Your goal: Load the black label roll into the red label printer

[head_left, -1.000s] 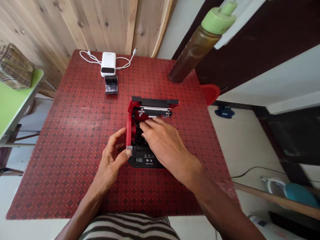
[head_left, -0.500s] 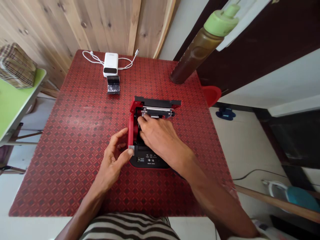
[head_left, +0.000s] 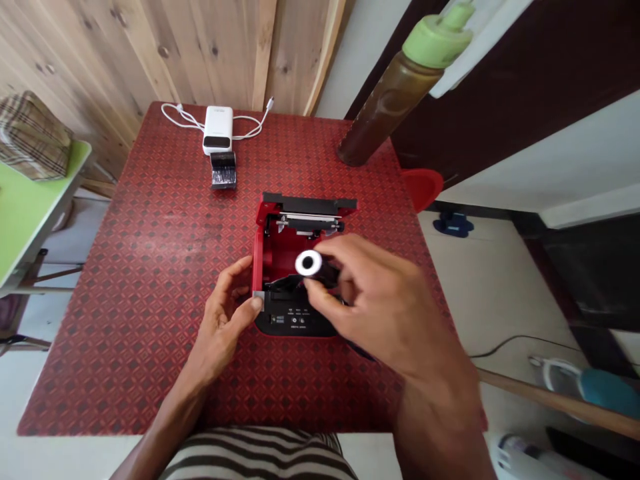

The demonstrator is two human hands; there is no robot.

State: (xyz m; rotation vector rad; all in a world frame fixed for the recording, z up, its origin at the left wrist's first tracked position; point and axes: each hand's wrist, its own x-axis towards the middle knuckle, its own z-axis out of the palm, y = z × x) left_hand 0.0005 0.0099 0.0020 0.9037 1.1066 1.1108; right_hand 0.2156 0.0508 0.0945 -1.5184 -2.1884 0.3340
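Note:
A small red-and-black label printer (head_left: 290, 325) sits on the table with its lid (head_left: 310, 203) tipped up, so its red inner bay (head_left: 285, 245) shows. My left hand (head_left: 227, 303) holds the printer's left side, thumb on the grey front corner and fingers along the wall. Above the bay, my right hand (head_left: 370, 287) grips a dark label roll (head_left: 309, 263) between thumb and fingers. The roll's white round end, with a dark hole, faces up and left. Black strip from it seems to trail toward the printer's front; the rest is hidden by my hand.
A white power bank (head_left: 218, 123) with a white cable lies at the table's back, a curled black strip (head_left: 223, 171) just in front of it. A tall brown bottle with a green cap (head_left: 395, 93) stands at the back right. A red stool (head_left: 423, 189) is beyond the right edge.
My right hand has come up out of the printer's bay, toward me and right, bringing the label roll into sight. My left hand stays on the printer.

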